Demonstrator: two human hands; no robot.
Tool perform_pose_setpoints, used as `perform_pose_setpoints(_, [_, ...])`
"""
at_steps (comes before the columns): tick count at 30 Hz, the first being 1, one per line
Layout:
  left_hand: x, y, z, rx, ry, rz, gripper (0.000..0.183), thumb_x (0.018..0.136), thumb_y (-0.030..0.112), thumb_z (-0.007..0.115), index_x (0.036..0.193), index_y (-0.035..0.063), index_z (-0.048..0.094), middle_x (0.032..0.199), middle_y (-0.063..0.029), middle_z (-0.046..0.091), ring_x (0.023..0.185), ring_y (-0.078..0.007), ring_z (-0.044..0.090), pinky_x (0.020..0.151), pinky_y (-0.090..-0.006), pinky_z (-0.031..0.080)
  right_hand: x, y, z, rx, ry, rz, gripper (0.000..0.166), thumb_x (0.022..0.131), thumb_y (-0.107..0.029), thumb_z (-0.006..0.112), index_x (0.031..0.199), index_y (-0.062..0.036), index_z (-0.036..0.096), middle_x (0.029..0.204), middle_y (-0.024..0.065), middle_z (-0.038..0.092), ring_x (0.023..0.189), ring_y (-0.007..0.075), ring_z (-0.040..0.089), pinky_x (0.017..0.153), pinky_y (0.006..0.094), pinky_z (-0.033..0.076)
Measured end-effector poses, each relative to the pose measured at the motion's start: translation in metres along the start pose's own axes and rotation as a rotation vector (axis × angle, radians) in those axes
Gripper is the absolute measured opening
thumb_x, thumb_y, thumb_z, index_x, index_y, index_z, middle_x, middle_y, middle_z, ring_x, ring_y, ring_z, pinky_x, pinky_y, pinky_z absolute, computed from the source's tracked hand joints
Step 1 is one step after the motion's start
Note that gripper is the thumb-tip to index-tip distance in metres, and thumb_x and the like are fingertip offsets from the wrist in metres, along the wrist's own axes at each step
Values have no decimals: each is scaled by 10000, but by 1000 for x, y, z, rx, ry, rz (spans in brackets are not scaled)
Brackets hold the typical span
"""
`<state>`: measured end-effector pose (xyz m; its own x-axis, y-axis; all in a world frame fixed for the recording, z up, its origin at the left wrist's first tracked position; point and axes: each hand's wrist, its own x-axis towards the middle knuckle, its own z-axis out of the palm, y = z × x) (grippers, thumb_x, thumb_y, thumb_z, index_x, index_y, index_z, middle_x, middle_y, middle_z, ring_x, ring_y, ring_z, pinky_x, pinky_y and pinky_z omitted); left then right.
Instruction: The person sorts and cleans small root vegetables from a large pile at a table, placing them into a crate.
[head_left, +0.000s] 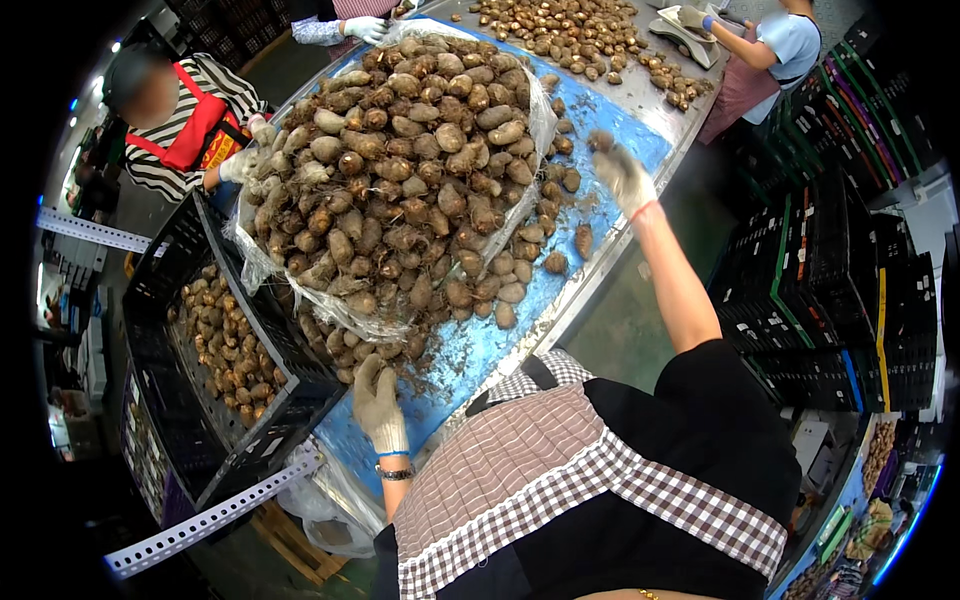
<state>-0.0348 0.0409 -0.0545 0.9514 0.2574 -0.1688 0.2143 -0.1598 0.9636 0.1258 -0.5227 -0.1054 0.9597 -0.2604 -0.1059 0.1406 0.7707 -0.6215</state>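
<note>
A large heap of brown, hairy taro corms (420, 165) lies on a clear plastic sheet (345, 311) over a blue-covered metal table. My left hand (377, 405), in a knitted work glove, rests at the near edge of the heap, fingers touching or close to the corms; whether it grips one cannot be told. My right hand (624, 176), gloved and blurred, is raised over the blue cover (637, 139) at the right, with a brown corm (600, 140) at its fingertips. Below it, loose corms (555, 262) lie beside the heap.
A black plastic crate (300, 405) with corms stands at the left, near a perforated metal strip (217, 517). A co-worker in a striped top (187, 127) handles corms across the table. Another works by a scale (686, 34). Black crates (802, 262) are stacked at the right.
</note>
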Motion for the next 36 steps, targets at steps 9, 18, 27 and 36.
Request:
perform_pose_setpoints(9, [-11,11,1,-19,1,-27,375,939,119,633,1265,-67,616,1189,-137,661,1055,-195,623,890,-298,511,-78,52,61,-2159,33,272,664,819,-502,675,1319,-70,613,1222,232,664,1133,374,638,977,387,490])
perform_pose_setpoints(18, [-16,58,23,-229,-286,-97,472,932,95,623,1366,-67,535,1234,-149,651,1114,-209,620,932,-291,501,-146,69,191,-949,-313,112,449,888,-195,700,1297,-25,623,1146,58,684,983,133,645,896,280,521])
perform_pose_setpoints(27, [-5,94,36,-244,-181,298,560,932,71,618,1455,-38,450,1303,-121,624,1130,-157,610,940,-289,501,-191,166,304,-797,-530,40,288,898,-85,683,1175,-6,695,1135,95,692,1045,158,638,885,302,526])
perform_pose_setpoints(36, [4,83,8,-717,-41,59,352,1043,204,525,1263,-61,600,1085,-95,695,955,-135,655,800,-242,518,-198,199,307,-1061,-792,-592,89,823,-55,716,905,-24,728,959,116,689,935,246,644,838,376,519])
